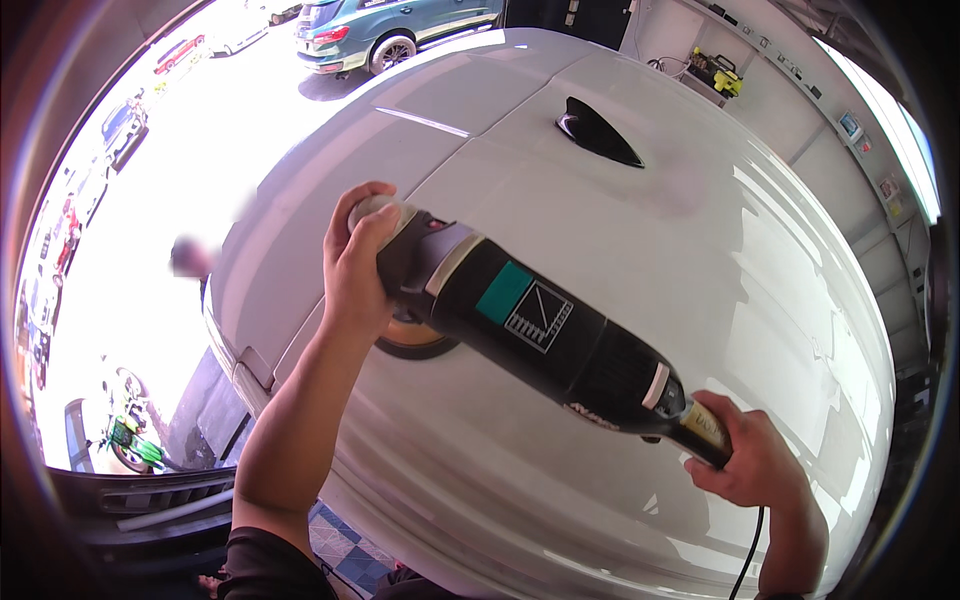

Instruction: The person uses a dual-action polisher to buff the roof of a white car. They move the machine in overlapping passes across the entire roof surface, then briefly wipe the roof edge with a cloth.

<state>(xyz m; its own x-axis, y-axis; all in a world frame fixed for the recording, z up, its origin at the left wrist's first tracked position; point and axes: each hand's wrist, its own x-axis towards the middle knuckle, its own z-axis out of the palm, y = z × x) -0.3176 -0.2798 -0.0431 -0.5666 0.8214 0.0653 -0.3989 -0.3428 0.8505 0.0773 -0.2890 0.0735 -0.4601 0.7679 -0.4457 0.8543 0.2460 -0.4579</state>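
Car polisher, black with teal panel, slanted over white car roof, head end toward upper left. Left hand wrapped round the head end; right hand closed round the rear handle. Polishing pad, orange and dark-edged, partly hidden under the head; can't tell if it touches the roof. Black cord hangs below right hand. Shark-fin antenna farther up the roof. Beyond: teal SUV at top, green motorcycle lower left, yellow-green machine by the upper-right wall.
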